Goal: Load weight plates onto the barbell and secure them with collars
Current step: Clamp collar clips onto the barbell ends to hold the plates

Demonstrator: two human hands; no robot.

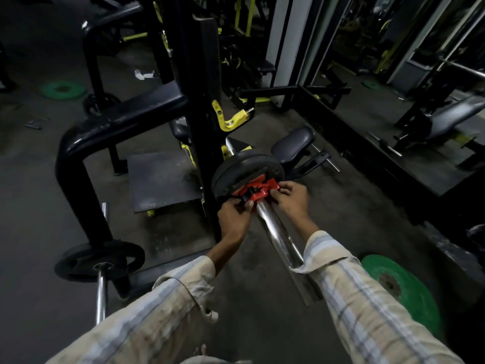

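A chrome barbell sleeve (279,241) runs from the lower middle up to black weight plates (244,166) stacked on it. A red collar (258,191) sits around the sleeve, right against the outer plate. My left hand (233,222) grips the collar's left side, with the thumb on its black part. My right hand (291,197) pinches the collar's right end with curled fingers. Both sleeves of a striped shirt fill the bottom of the view.
A green plate (409,292) lies on the floor at lower right, another green plate (63,89) far left. A black plate on a second bar (99,260) stands lower left. A black rack frame (126,119), yellow hooks (231,120) and a padded seat (294,143) crowd the middle.
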